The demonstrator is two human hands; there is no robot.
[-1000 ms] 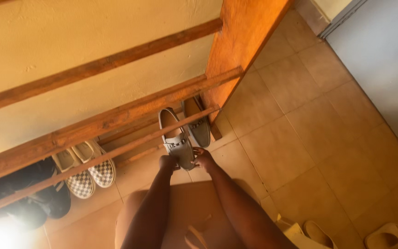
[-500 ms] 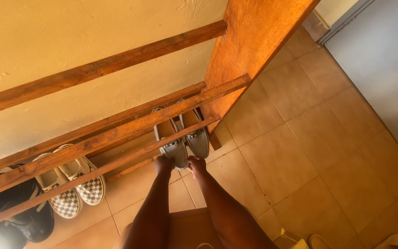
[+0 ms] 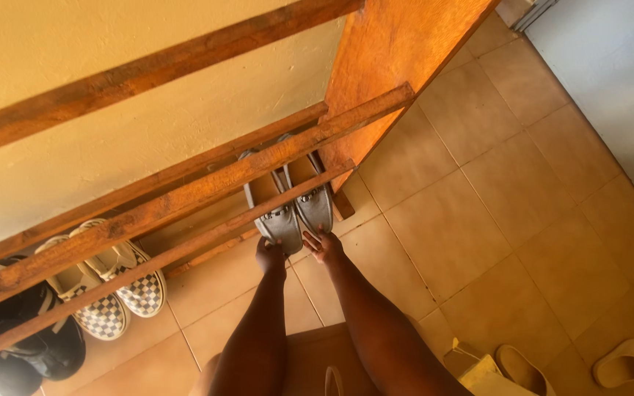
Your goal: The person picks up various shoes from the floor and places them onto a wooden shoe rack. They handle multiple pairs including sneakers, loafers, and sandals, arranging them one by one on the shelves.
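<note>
Fingers of both the left hand point(image 3: 269, 254) and the right hand point(image 3: 325, 246) press, loosely curled, on the toes of the grey loafers point(image 3: 293, 207). Best to push both evenly, keeping the pair level under the wooden rail point(image 3: 185, 192) just beyond the fingertips.

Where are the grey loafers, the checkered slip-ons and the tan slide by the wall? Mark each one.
grey loafers point(image 3: 282, 220), head view, on the toe of the left shoe.
checkered slip-ons point(image 3: 143, 291), head view, on the checkered toe of the right shoe.
tan slide point(image 3: 620, 363), head view, on its strap.
</note>
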